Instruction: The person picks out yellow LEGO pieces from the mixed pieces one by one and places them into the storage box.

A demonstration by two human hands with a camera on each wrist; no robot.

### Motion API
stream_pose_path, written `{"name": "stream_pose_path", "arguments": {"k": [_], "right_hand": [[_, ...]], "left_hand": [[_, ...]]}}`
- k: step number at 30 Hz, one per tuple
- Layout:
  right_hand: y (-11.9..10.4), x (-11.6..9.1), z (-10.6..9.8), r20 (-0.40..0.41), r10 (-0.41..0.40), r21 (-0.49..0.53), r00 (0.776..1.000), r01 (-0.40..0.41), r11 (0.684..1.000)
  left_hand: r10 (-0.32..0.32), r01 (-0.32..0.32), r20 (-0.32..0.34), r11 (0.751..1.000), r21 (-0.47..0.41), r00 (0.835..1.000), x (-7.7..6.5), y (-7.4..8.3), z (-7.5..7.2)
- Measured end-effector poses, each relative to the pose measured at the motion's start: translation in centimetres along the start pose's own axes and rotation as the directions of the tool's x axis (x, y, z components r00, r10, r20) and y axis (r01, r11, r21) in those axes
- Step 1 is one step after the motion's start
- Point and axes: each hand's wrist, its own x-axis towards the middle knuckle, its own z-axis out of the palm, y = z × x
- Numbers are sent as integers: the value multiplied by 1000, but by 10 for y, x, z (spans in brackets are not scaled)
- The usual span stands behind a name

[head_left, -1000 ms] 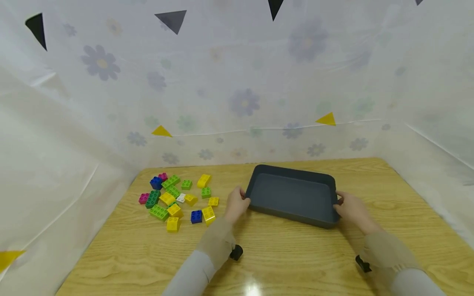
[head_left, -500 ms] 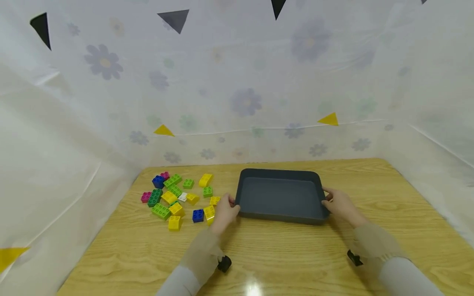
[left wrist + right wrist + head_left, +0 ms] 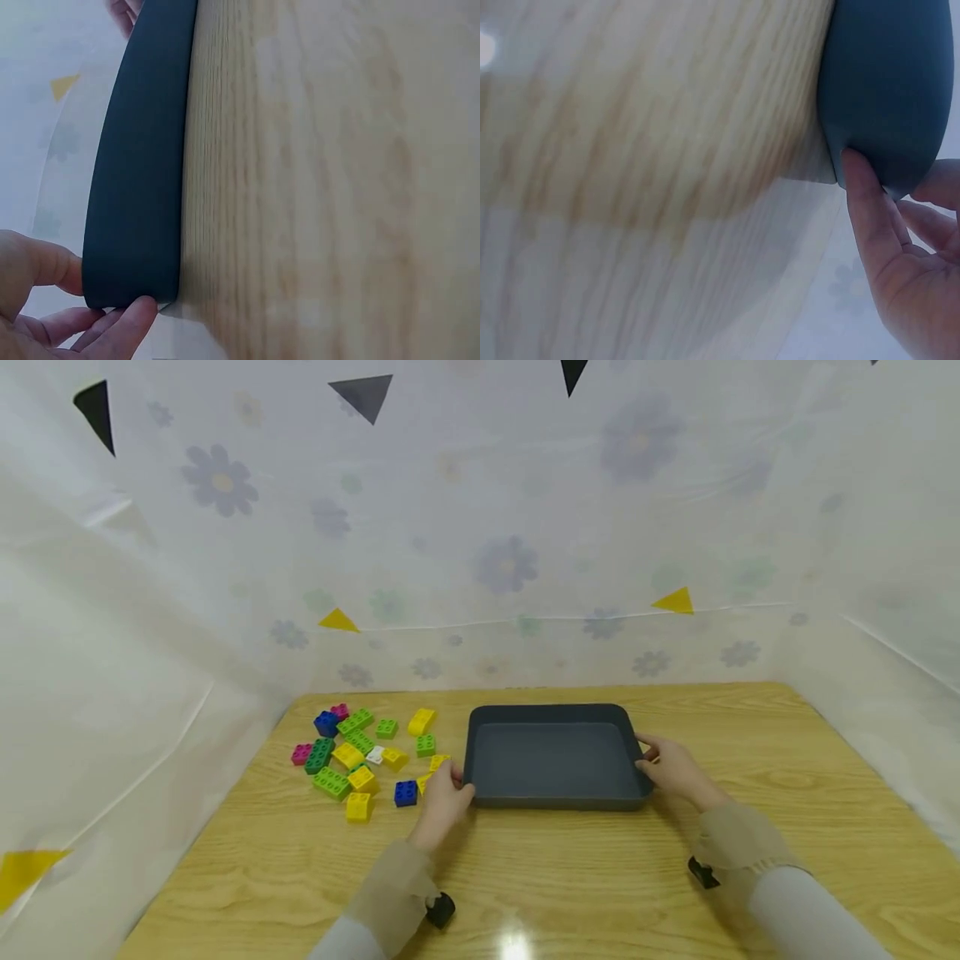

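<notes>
A dark grey rectangular tray (image 3: 555, 760) with low walls lies level at the middle of the wooden table, its inside bare. My left hand (image 3: 444, 806) grips its left end near the front corner. In the left wrist view, the thumb is at the rim of the tray (image 3: 139, 165) and the fingers (image 3: 124, 334) curl under the corner. The right end is held by my right hand (image 3: 678, 774). In the right wrist view, a fingertip presses the outer wall of the tray (image 3: 889, 90), with the thumb (image 3: 941, 184) on the rim side.
Left of the tray, loose toy building bricks are scattered, among them a blue brick (image 3: 406, 793), a yellow brick (image 3: 358, 807) and a dark green brick (image 3: 319, 756). My left hand partly covers some yellow ones. A pale flowered curtain (image 3: 502, 527) hangs behind the table (image 3: 570, 877).
Both hands have moved the tray to the left, towards the bricks. It has turned from slanted to square with the table's far edge. The head view has shifted slightly.
</notes>
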Motion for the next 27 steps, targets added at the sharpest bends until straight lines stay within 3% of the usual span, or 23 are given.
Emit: {"name": "stream_pose_path", "arguments": {"k": [12,20,27], "right_hand": [[-1,4,3,-6,-18,23,1000,18,1000],[-2,4,3,-4,-27,4,1000,27,1000],[-3,5,2,8,-8,8,1000,8,1000]], "left_hand": [[-12,12,-9,1000,-5,1000,-11,-1,-3],[-34,34,-3,999,4,999,-11,-1,-3],[-17,17,1,999,34,1000,-8,-3,-6]]}}
